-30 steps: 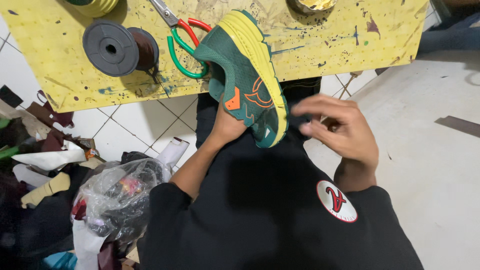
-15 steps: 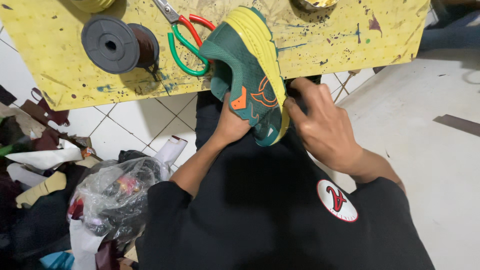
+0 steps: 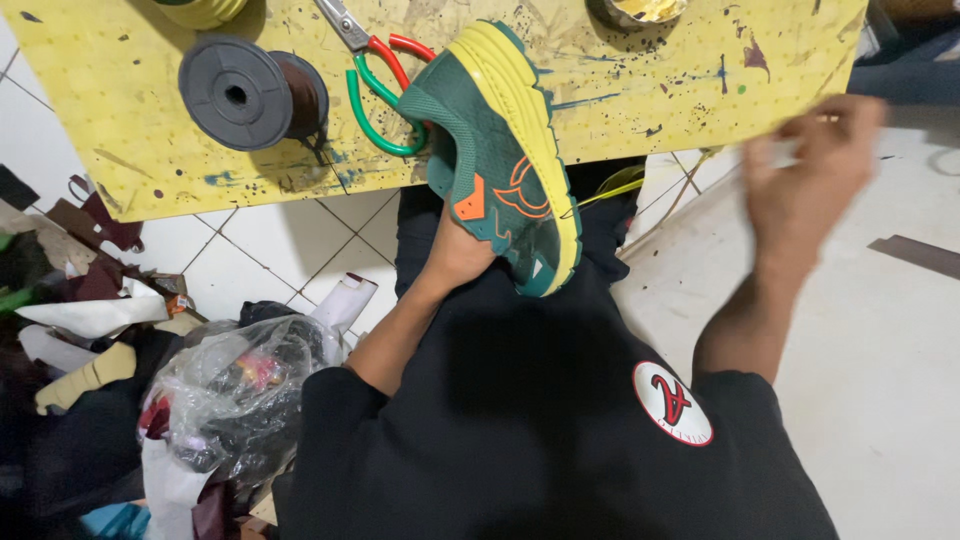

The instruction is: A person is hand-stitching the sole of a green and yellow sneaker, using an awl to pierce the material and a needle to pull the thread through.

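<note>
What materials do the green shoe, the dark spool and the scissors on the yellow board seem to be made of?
Shoe: the green upper looks like matte woven fabric with orange overlays; the yellow sole looks like foam or rubber, moulded in ridges.
Spool: probably dark plastic, with a smooth dull flange; it carries brownish thread.
Scissors: shiny metal blades; the glossy red and green handle loops look like plastic.

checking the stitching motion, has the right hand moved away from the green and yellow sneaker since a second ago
Yes. The right hand has swung out to the right, off the green and yellow sneaker, now past the corner of the yellow paint-spattered board.
</note>
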